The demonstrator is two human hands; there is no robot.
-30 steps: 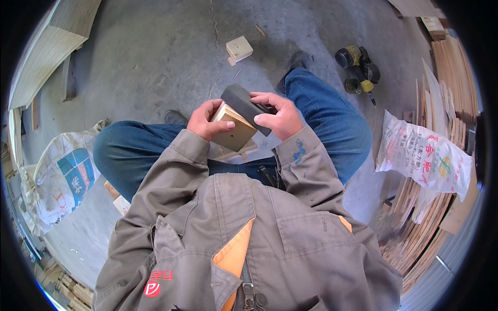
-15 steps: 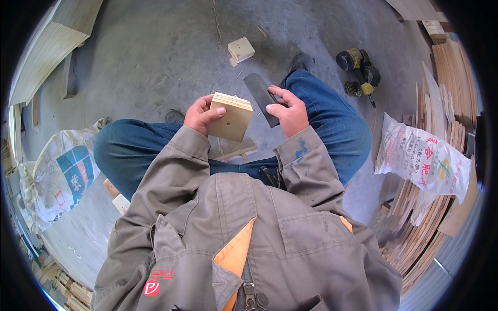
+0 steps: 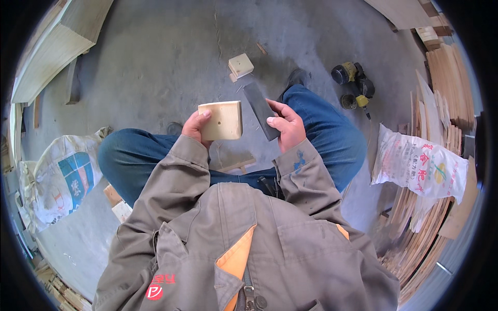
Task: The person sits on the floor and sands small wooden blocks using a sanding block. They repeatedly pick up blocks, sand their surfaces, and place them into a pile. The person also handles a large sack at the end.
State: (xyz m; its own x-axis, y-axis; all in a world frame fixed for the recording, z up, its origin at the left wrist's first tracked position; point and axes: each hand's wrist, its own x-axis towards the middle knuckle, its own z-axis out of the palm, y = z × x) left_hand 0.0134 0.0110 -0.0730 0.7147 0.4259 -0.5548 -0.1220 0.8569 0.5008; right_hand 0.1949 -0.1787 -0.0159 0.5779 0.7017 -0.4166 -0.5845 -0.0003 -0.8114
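Block (image 3: 226, 122) in L hand (image 3: 195, 127) grip, dk bar (image 3: 258, 110) in R hand (image 3: 291, 126) grip, edges apart

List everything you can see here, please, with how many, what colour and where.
Held wooden block: one, pale yellow, in the left hand
Dark block: one, dark grey, in the right hand
Floor block: one, pale wood, ahead, small piece beside it
Wood sliver: one, brown, beyond the floor block
Tool: apparently one, yellow and black, floor ahead right
Sacks: two, white with coloured print, left and right
Boards: many, pale and tan, piled along both sides
Floor: one, grey, underneath
Jacket: one, grey-brown, orange lining, on the person
Jeans: one pair, blue, legs bent
Shoes: two, dark, partly hidden
Hands: two, bare, left and right, mid-picture
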